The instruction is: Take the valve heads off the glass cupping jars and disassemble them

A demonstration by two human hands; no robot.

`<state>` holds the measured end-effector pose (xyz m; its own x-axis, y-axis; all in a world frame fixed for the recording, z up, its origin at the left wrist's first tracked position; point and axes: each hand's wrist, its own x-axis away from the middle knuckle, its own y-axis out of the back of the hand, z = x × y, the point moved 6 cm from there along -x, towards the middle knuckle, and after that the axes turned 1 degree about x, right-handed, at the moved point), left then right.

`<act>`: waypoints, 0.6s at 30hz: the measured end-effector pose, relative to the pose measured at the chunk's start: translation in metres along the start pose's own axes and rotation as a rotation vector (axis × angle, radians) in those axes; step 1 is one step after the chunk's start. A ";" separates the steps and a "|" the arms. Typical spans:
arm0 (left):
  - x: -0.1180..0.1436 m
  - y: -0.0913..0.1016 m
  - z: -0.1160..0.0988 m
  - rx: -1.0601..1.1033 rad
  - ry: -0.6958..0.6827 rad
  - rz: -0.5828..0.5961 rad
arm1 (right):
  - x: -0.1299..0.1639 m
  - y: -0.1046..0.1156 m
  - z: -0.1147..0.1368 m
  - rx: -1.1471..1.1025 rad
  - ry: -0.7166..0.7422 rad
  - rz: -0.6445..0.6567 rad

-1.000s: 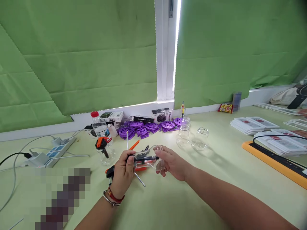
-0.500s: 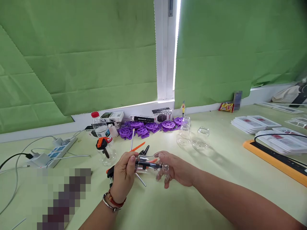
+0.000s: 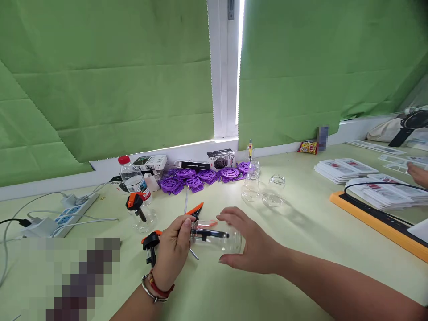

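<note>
My left hand (image 3: 175,247) is closed around the mouth end of a clear glass jar (image 3: 217,243), which lies sideways in the air above the table. A black rod (image 3: 214,233) shows through the glass; its left end is hidden by my fingers. Curved around the jar's base, my right hand (image 3: 252,243) has its thumb and fingers apart. Left of my left hand is a black and orange lid with a stem (image 3: 151,243). A similar orange-topped lid (image 3: 134,201) sits on another clear jar (image 3: 144,220). Behind the held jar are an orange and black tool (image 3: 195,208) and a thin metal rod (image 3: 186,200).
Clear jars (image 3: 274,191) stand beyond my right hand. Purple plastic parts (image 3: 170,184), small boxes (image 3: 220,159) and a red-capped bottle (image 3: 129,174) line the back. A power strip (image 3: 75,211) is left. White card stacks (image 3: 344,169), an orange-edged bar (image 3: 374,227) and another person's hand (image 3: 417,174) are right.
My right hand has opened wider around the jar's base. The view has shifted slightly, and another person's hand has come in at the right edge.
</note>
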<state>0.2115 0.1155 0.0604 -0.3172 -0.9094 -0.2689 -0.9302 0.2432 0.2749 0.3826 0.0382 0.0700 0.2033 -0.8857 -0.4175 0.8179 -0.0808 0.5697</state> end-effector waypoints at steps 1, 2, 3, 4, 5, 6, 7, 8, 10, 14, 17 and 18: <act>-0.001 0.000 0.003 0.042 0.081 -0.015 | 0.004 0.006 0.010 0.198 0.189 -0.074; -0.002 0.001 0.005 0.084 0.144 -0.044 | 0.011 0.008 0.019 0.379 0.377 -0.124; -0.004 0.004 0.006 0.124 0.185 -0.084 | 0.018 0.010 0.024 0.533 0.538 -0.157; -0.006 0.009 0.007 0.161 0.208 -0.129 | 0.026 0.012 0.025 0.653 0.660 -0.183; -0.008 0.014 0.008 0.194 0.218 -0.173 | 0.032 0.017 0.021 0.730 0.726 -0.222; -0.009 0.019 0.009 0.221 0.216 -0.207 | 0.034 0.025 0.012 0.771 0.681 -0.264; -0.011 0.024 0.009 0.237 0.200 -0.225 | 0.036 0.037 0.000 0.761 0.590 -0.325; -0.012 0.027 0.008 0.243 0.171 -0.231 | 0.038 0.049 -0.015 0.718 0.450 -0.378; -0.013 0.031 0.004 0.237 0.099 -0.211 | 0.045 0.072 -0.049 0.593 0.165 -0.501; -0.013 0.025 0.003 0.205 0.060 -0.118 | 0.065 0.090 -0.107 0.393 -0.343 -0.590; -0.014 0.019 0.009 0.181 0.084 -0.046 | 0.073 0.088 -0.125 0.332 -0.553 -0.553; -0.015 0.018 0.011 0.171 0.086 -0.031 | 0.073 0.087 -0.127 0.336 -0.586 -0.530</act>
<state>0.1972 0.1369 0.0597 -0.2781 -0.9409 -0.1932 -0.9594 0.2619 0.1051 0.5368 0.0249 -0.0012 -0.5473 -0.7784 -0.3075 0.5045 -0.6000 0.6209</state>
